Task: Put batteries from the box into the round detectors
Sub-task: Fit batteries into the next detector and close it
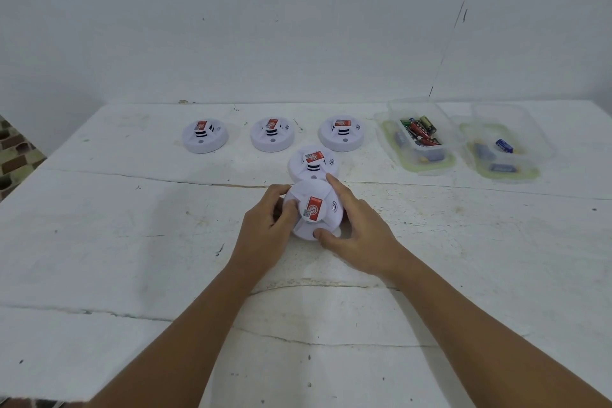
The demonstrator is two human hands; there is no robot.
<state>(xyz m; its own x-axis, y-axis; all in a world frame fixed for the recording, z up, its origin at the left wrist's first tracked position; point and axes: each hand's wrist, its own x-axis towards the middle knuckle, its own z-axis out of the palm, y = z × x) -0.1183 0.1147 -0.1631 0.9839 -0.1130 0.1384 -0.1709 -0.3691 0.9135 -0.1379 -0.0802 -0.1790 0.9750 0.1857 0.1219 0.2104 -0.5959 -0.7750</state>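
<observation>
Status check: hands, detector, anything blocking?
Left hand and right hand both gripping nearest detector. No battery in hand; batteries in box. Second detector close behind.

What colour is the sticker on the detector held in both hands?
Red, with white print, on the held detector's sticker; head view.

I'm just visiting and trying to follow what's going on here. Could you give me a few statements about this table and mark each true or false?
1. Five round detectors sit on the table. True.
2. Both hands hold the nearest detector. True: left hand, right hand.
3. The right hand holds a battery. False: it grips only the detector.
4. The battery box sits at the far left. False: it is at the far right.
5. Three detectors form the back row. True.
</observation>
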